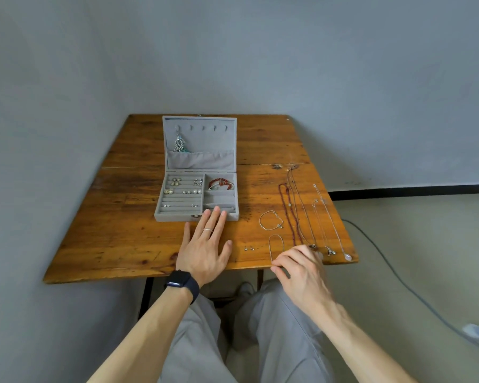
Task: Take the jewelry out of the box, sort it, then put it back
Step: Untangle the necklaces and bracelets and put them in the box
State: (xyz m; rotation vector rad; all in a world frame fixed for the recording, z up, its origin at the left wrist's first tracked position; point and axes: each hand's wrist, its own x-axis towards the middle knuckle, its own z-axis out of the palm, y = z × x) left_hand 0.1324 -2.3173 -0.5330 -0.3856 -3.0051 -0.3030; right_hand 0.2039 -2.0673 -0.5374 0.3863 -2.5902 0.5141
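My left hand (203, 246) lies flat on the table (116, 233), fingers straight and spread, tips reaching the front wall of the open box (202, 142). My right hand (299, 268) sits at the near edge, fingers curled by the end of a thin chain (270, 246); I cannot tell whether it pinches it. Earrings (183, 189) and a red bracelet (219, 182) lie in the box. Necklaces (290, 219) lie side by side on the table to its right.

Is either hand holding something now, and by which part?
The left hand lies flat, holding nothing. The right hand is at the near end of the chain; whether it pinches it cannot be told.
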